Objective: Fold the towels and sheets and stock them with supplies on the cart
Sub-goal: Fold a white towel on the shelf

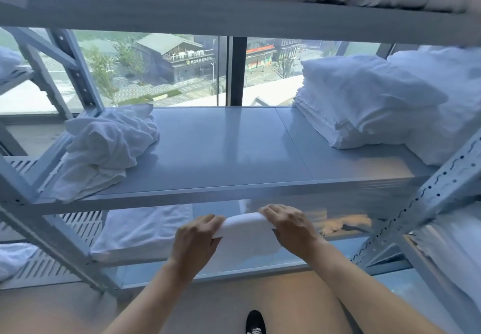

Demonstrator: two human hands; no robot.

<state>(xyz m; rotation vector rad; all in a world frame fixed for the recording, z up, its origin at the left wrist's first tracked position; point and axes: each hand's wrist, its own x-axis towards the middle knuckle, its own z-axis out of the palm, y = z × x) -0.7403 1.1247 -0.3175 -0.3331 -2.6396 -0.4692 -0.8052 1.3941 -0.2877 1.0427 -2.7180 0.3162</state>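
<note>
Both grips, left hand point(194, 240) and right hand point(289, 225), clamp folded towel point(246, 232); fingertips hidden.

Grey metal shelving against a big window, daylight pouring in.

Across the middle of the frame runs the middle shelf point(229, 151), pale grey and glossy, catching the glare. Above it the top shelf point(234, 16) spans the upper edge. Perforated uprights point(440, 185) slant down the right side, with braced grey struts point(75, 73) at upper left. Behind the rack, the window point(161, 73) shows buildings, trees and a paved street far below, split by a dark mullion point(235, 70) at centre. Bottom of frame: a smooth beige floor point(65, 313).
</note>
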